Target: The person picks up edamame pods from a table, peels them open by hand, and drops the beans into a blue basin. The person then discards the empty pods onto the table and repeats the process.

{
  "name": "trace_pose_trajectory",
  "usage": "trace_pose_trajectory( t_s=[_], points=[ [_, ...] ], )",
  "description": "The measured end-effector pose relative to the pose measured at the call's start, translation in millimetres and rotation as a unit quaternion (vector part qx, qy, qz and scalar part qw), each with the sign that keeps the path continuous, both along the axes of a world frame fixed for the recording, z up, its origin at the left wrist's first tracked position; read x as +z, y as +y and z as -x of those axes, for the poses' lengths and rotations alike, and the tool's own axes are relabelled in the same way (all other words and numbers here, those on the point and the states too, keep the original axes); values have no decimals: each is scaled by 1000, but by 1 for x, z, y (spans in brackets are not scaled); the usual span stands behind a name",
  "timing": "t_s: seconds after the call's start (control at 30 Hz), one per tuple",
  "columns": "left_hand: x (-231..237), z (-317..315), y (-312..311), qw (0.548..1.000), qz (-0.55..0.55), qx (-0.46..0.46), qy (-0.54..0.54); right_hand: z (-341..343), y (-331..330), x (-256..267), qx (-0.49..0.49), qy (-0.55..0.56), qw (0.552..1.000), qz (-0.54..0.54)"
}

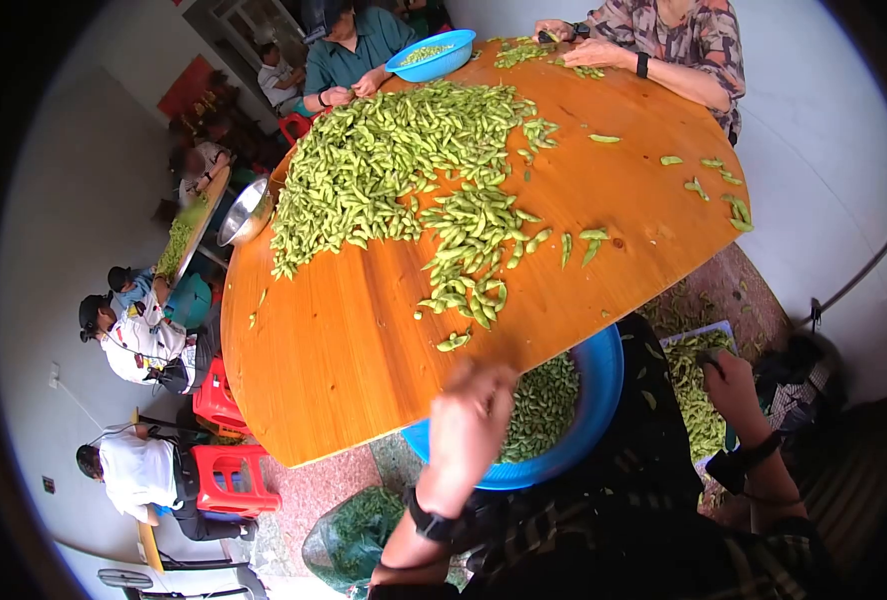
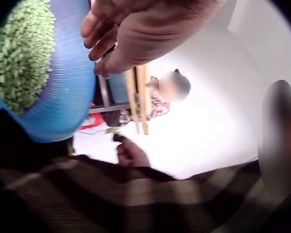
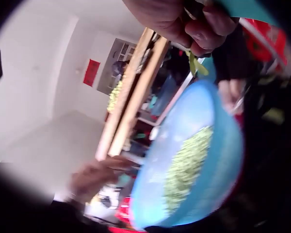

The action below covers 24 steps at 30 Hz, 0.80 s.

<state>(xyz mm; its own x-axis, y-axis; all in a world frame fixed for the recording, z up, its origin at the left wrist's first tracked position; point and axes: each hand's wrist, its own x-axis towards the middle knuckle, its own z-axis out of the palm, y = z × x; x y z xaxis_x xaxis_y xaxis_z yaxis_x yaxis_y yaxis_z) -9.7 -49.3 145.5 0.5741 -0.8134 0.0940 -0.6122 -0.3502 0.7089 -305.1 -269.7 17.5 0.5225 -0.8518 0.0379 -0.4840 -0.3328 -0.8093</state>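
My left hand (image 1: 472,425) is over the near table edge, blurred in the head view, beside a blue basin (image 1: 609,385) of shelled green soybeans (image 1: 544,405). In the left wrist view its fingers are loosely bent and hold nothing. Down to the right, my right hand (image 1: 736,398) is away from the basin, above a crate of pods (image 1: 699,400). It pinches a green soybean pod (image 3: 197,67), seen hanging below the fingertips in the right wrist view. Something small and dark (image 2: 118,138) shows at its fingertips. On the table lies a large heap of soybean pods (image 1: 394,160).
The round wooden table (image 1: 344,350) has loose pods near its right edge. Two people work across it, one beside a smaller blue basin (image 1: 432,58). A steel bowl (image 1: 246,212) is at the left rim. Red stools (image 1: 232,478) and a green bag (image 1: 354,530) stand on the floor.
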Motion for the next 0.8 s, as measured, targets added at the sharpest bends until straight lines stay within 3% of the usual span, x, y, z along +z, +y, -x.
trace_pose_trajectory(
  t_s=[0.07, 0.1, 0.13, 0.17, 0.4, 0.47, 0.53, 0.57, 0.63, 0.67, 0.73, 0.8],
  points=[
    [8, -21, -34, 987, 51, 64, -138, -4, 5, 5, -2, -6, 1000, -23],
    [1, -35, -47, 987, 53, 63, -141, -6, 9, 7, -3, -11, 999, -46],
    [-13, -51, -60, 972, 49, 35, -228, -10, 12, 0, 10, -36, 999, 11],
    [-19, -60, -67, 948, 45, 8, -314, -18, 19, 9, 24, -42, 999, -6],
    [-12, -52, -62, 947, 59, 2, -315, -68, 43, 59, 111, -79, 985, -103],
    [-3, -40, -54, 961, 121, 6, -247, -90, 49, 85, 173, -124, 948, -237],
    [0, -26, -43, 963, 127, -1, -238, -114, 56, 104, 195, -152, 930, -271],
    [0, -14, -39, 980, 131, 13, -148, -124, 59, 111, 221, -179, 910, -302],
    [-4, 3, -33, 991, 116, 43, 57, -139, 63, 116, 237, -191, 894, -328],
    [-7, 9, -30, 991, 113, 41, 57, -145, 65, 118, 256, -200, 878, -353],
    [-13, 18, -25, 968, 184, 6, 173, -148, 70, 125, 254, -196, 878, -354],
    [-17, 22, -18, 964, 184, 7, 193, -149, 74, 124, 270, -208, 872, -350]
  ],
)
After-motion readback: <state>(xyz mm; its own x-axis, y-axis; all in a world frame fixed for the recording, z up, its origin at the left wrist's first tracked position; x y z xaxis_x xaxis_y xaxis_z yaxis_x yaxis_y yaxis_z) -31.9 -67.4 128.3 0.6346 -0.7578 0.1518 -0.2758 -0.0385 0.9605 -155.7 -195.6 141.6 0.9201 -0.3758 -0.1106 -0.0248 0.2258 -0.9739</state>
